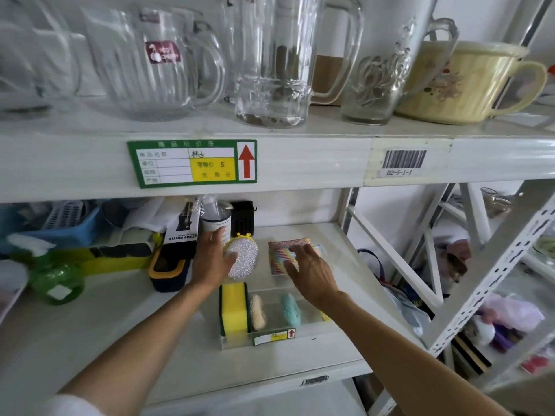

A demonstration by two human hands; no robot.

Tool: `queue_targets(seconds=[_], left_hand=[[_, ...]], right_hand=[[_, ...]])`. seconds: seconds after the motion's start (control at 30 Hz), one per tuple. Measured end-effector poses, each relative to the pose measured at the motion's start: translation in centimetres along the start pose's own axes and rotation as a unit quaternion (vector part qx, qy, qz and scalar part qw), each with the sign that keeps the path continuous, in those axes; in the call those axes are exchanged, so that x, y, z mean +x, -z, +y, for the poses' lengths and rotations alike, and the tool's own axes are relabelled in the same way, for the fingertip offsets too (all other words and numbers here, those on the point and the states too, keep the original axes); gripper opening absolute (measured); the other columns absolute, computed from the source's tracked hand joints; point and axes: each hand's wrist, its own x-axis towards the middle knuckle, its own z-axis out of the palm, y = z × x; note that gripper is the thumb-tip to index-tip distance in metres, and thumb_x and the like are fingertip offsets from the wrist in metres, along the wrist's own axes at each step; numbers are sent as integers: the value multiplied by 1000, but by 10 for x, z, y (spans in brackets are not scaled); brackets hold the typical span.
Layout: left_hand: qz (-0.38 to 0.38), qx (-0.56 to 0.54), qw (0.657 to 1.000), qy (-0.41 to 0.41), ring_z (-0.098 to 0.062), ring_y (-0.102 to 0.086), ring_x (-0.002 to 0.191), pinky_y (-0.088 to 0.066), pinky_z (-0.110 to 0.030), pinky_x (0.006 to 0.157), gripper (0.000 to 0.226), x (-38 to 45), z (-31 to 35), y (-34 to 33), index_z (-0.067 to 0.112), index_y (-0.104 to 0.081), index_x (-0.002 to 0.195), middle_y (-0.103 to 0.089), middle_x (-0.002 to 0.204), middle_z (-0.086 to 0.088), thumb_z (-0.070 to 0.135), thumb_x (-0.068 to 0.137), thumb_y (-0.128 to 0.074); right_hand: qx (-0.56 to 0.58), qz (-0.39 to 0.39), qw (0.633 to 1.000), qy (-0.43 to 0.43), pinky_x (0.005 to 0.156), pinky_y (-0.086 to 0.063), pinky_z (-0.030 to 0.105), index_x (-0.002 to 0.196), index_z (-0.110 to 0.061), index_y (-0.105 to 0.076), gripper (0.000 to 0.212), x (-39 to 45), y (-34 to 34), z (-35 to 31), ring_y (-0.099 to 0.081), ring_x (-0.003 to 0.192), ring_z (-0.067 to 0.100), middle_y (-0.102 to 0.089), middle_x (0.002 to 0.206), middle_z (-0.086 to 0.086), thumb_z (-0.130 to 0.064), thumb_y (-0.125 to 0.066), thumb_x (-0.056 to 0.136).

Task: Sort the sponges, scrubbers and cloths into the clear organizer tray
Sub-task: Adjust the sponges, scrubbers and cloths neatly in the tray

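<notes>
On the lower shelf stands a clear organizer tray [237, 340]. It holds a yellow and green sponge [233, 307], a beige scrubber [258, 313] and a teal scrubber [290, 309], all on edge. Behind the tray lies a silver glitter scrubber [244, 256] with a yellow rim; my left hand [211, 259] rests against its left side, fingers spread. To the right lies a stack of striped, glittery cloths [283, 250]. My right hand [310, 273] lies on top of that stack with its fingers apart. Whether either hand grips anything is not visible.
A black and yellow container [168, 268], a spray bottle box [183, 226] and a bottle [214, 217] stand left of and behind my left hand. A green spray bottle [57, 280] lies far left. Glass jugs [270, 61] line the upper shelf. The shelf post [345, 211] is at right.
</notes>
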Motion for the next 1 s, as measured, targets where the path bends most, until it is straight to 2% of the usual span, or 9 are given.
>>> queue_targets(seconds=[0.13, 0.3, 0.4, 0.57, 0.63, 0.7, 0.83, 0.9, 1.0], left_hand=[[-71, -22, 993, 87, -34, -55, 120, -51, -44, 95, 70, 4, -13, -3, 15, -33, 141, -44, 142, -16, 24, 80, -67], [-83, 19, 995, 50, -36, -67, 92, -53, -43, 76, 15, 4, -14, 3, 7, -64, 95, -70, 98, -17, 9, 83, -54], [-95, 34, 994, 39, -35, -69, 87, -56, -42, 71, 14, 3, -14, 5, 12, -66, 86, -72, 92, -13, 14, 82, -53], [-108, 2, 992, 59, -31, -69, 86, -58, -40, 74, 11, 8, -23, -3, 16, -64, 87, -69, 103, -11, 13, 80, -56], [-103, 15, 993, 61, -31, -68, 79, -53, -33, 67, 10, 11, -24, -6, 17, -55, 70, -65, 104, -19, 11, 78, -55], [-105, 33, 992, 61, -35, -67, 76, -50, -37, 64, 24, 12, -21, -11, 15, -45, 58, -64, 100, -27, 6, 78, -55], [-106, 48, 992, 55, -33, -68, 90, -56, -42, 76, 5, 10, -15, -11, 5, -62, 82, -69, 93, -18, 8, 82, -58], [-96, 53, 992, 56, -30, -65, 98, -54, -40, 81, 21, 11, -13, -13, 7, -61, 106, -67, 104, -13, 9, 85, -60], [-94, 81, 991, 50, -29, -64, 95, -51, -38, 74, 19, 12, -10, -12, 7, -57, 104, -64, 104, -14, 8, 85, -60]], right_hand=[[53, -59, 997, 10, 93, -47, 41, 143, -13, -38, 53, 38, -19, -37, -55, 115, 37, -51, 129, 18, -30, -53, 95], [44, -109, 993, -14, 95, -47, 44, 148, -19, -28, 61, 74, -34, -60, -53, 118, 39, -49, 133, 21, -27, -54, 94], [37, -124, 990, -55, 95, -47, 45, 148, -14, -25, 62, 89, -41, -62, -53, 119, 40, -49, 133, 23, -23, -53, 94], [54, -132, 984, -104, 94, -48, 41, 134, -4, -45, 43, 99, -50, -58, -55, 118, 37, -58, 129, 20, -14, -52, 92], [55, -118, 986, -103, 90, -50, 40, 124, -5, -57, 34, 101, -52, -58, -58, 113, 36, -62, 124, 19, -10, -52, 90], [58, -98, 988, -105, 86, -50, 39, 118, -7, -62, 30, 102, -52, -58, -59, 109, 36, -61, 122, 18, -10, -50, 90], [61, -89, 989, -106, 85, -49, 36, 116, -11, -65, 28, 104, -52, -55, -60, 107, 33, -58, 123, 16, -16, -50, 93], [46, -100, 989, -102, 87, -48, 36, 119, -10, -63, 31, 105, -53, -55, -58, 108, 33, -56, 125, 16, -15, -48, 93], [38, -119, 987, -97, 90, -47, 37, 122, -9, -61, 34, 106, -56, -56, -56, 110, 34, -53, 126, 17, -12, -46, 92]])
